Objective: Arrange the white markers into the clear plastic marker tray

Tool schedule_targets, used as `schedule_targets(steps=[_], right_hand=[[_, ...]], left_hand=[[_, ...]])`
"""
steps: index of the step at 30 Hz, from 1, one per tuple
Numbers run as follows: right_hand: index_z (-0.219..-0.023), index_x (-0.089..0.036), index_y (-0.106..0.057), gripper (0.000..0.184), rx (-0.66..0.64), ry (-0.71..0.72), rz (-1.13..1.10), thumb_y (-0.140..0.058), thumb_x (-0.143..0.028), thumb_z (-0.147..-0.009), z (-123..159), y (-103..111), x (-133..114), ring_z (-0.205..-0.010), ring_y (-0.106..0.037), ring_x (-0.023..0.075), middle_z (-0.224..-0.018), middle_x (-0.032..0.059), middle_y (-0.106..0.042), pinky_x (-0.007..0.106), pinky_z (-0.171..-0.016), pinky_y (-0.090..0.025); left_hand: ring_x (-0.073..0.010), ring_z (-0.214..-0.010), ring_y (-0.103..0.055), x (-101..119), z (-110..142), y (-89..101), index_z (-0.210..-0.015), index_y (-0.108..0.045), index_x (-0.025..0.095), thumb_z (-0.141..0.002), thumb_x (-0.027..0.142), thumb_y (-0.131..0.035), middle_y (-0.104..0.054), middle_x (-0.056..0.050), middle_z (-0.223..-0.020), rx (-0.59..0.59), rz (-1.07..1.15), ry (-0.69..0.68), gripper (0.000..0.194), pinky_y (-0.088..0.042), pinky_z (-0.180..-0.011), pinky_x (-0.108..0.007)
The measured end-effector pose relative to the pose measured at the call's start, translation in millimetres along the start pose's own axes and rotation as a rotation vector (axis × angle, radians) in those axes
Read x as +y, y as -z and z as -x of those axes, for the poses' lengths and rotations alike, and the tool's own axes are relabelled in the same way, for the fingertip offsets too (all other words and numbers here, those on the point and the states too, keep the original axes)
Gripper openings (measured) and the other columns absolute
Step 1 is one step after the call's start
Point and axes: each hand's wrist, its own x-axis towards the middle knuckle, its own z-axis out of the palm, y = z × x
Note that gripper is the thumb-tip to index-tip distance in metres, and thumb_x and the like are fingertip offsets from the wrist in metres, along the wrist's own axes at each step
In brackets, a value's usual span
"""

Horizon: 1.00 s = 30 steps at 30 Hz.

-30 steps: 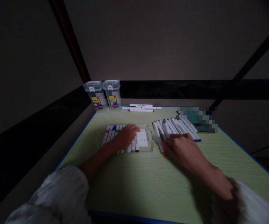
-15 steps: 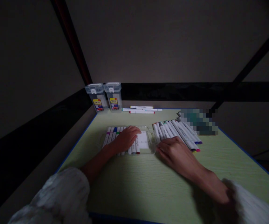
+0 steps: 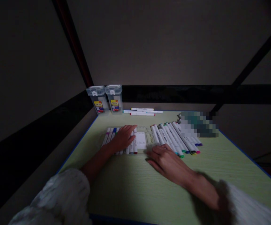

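Observation:
My left hand [image 3: 124,137] lies over a row of white markers [image 3: 132,147] in a clear plastic case [image 3: 147,130]. Its fingers are stretched out flat across the pens, with the fingertips near the row's right end. Some markers are hidden under it. To the right of the row, a white patch shows through the case. My right hand [image 3: 165,161] is at the case's lower right corner, low over the table. Its fingers point left, slightly blurred, with thumb and fingers apart and nothing visible between them. Just beyond it lie loose markers [image 3: 170,137] with coloured ends, side by side.
Two lidded clear boxes [image 3: 98,101] with yellow labels stand at the back left. Several more markers [image 3: 142,114] lie along the back edge. A pixelated dark object [image 3: 198,125] sits at the back right. The pale green table [image 3: 130,187] has a blue edge.
My right hand has moved left and slightly down, away from the loose markers to the case's corner, uncovering green-ended pens. The left hand stays on the row; its fingers shifted slightly left.

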Motion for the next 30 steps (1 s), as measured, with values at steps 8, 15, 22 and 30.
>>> schedule_targets(steps=[8,15,22,30], right_hand=[[-0.093,-0.016,-0.056,0.020,-0.010,0.006,0.005,-0.040,-0.024,-0.086,-0.5,0.4,-1.6,-0.078,-0.052,0.0180,-0.081,0.0047,-0.057,0.033,-0.073,-0.032],[-0.081,-0.016,-0.055,0.016,0.026,0.021,0.032,-0.043,-0.025,-0.085,1.5,2.7,-1.6,-0.075,-0.053,0.0172,-0.078,0.0035,-0.058,0.032,-0.071,-0.033],[-0.079,-0.016,-0.054,0.011,0.048,0.031,0.026,-0.046,-0.022,-0.083,3.3,3.4,-2.2,-0.075,-0.054,0.0170,-0.078,0.0032,-0.058,0.032,-0.070,-0.033],[-0.081,-0.016,-0.054,0.011,0.039,0.029,0.030,-0.046,-0.022,-0.083,4.0,7.5,-2.1,-0.075,-0.053,0.0169,-0.079,0.0039,-0.058,0.032,-0.070,-0.034]], left_hand=[[-0.0212,-0.108,-0.041,2.4,-0.8,1.4,-0.120,-0.037,0.013,-0.080,0.022,-0.040,-0.047,-0.010,-0.117,-0.005,0.018,0.017,0.041,-0.034,-0.094,-0.037],[-0.0208,-0.106,-0.044,-0.7,-13.4,11.5,-0.118,-0.039,0.015,-0.075,0.022,-0.046,-0.050,-0.008,-0.114,-0.057,0.033,0.069,0.044,-0.034,-0.093,-0.039],[-0.0214,-0.099,-0.049,-27.4,-59.7,30.8,-0.110,-0.047,0.014,-0.071,0.023,-0.050,-0.053,-0.008,-0.105,0.023,-0.064,0.128,0.040,-0.037,-0.089,-0.037],[-0.0263,-0.113,-0.039,-47.8,-92.2,-0.1,-0.120,-0.037,0.012,-0.071,0.026,-0.050,-0.042,-0.013,-0.123,-0.081,-0.176,0.252,0.053,-0.033,-0.094,-0.040]])
